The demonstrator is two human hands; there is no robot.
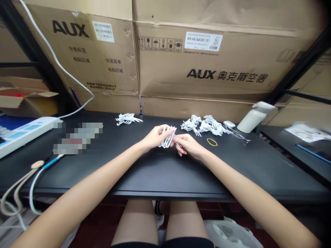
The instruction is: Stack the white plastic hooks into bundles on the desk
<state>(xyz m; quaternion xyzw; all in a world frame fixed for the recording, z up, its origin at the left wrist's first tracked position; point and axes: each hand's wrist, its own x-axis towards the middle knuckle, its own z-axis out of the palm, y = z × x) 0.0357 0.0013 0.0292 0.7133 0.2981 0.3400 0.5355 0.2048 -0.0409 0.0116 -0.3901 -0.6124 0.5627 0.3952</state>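
Over the middle of the black table (160, 172), my left hand (154, 137) is closed around a small bundle of white hooks (168, 138). My right hand (188, 145) touches the bundle's right end with pinched fingers. A loose pile of the same white hooks (204, 125) lies just beyond my right hand. A yellow rubber band (212, 142) lies flat on the table to the right of my right hand. Another bundle of white hooks (127, 119) rests at the back left of the table.
Large AUX cardboard boxes (207, 62) stand along the table's far edge. A white lamp-like device (252, 117) stands at the back right. A white power strip (24, 132) with its cable lies at the left. A second dark table (307, 151) with papers lies to the right.
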